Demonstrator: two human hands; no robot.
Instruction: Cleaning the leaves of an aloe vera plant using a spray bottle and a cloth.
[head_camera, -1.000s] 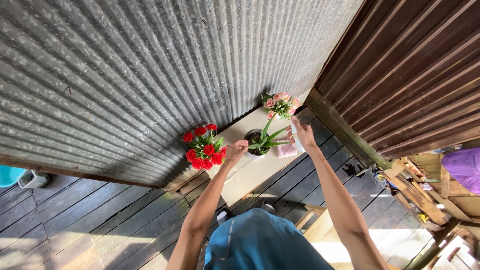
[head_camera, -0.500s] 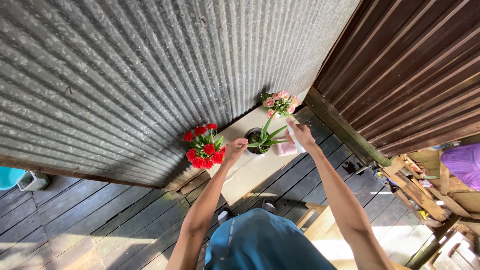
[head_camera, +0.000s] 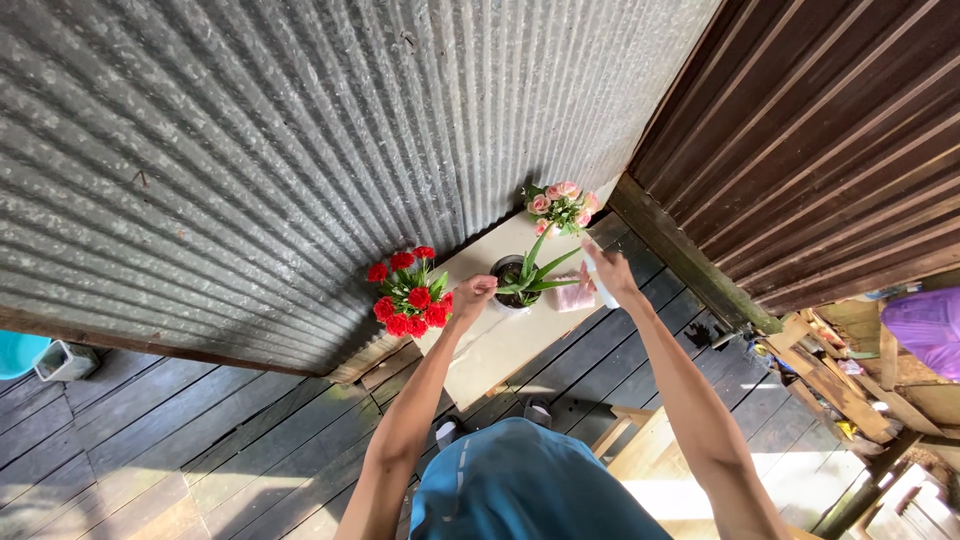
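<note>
The person stands over a pale narrow surface (head_camera: 497, 345) set against a corrugated metal wall (head_camera: 250, 150), with both arms stretched out to a dark pot (head_camera: 507, 270) that holds a green spiky plant (head_camera: 538, 272). The pot sits about midway along the surface. A bunch of red flowers (head_camera: 410, 298) stands just to its left and a bunch of pink flowers (head_camera: 561, 204) lies farther off, to its right, close to the wall.

The left hand (head_camera: 474, 294) rests at the pot's near-left rim with its fingers curled over the edge. Whether its grip is clenched on the rim or only steadying it cannot be told from this height. The right hand (head_camera: 611, 273) is just right of the leaves, its grip grasping a small white object (head_camera: 600, 293) that is too small to identify. A pink item (head_camera: 575, 296) lies on the surface between the pot and that hand.

Judged from this pose, the work in hand is tending the potted plant, with one hand bracing the pot and the other bringing the white object towards the leaves. Any further move there calls for keeping the pot steady at the rim. The right hand must also stay clear of the long leaves and the pink item below it.
</note>
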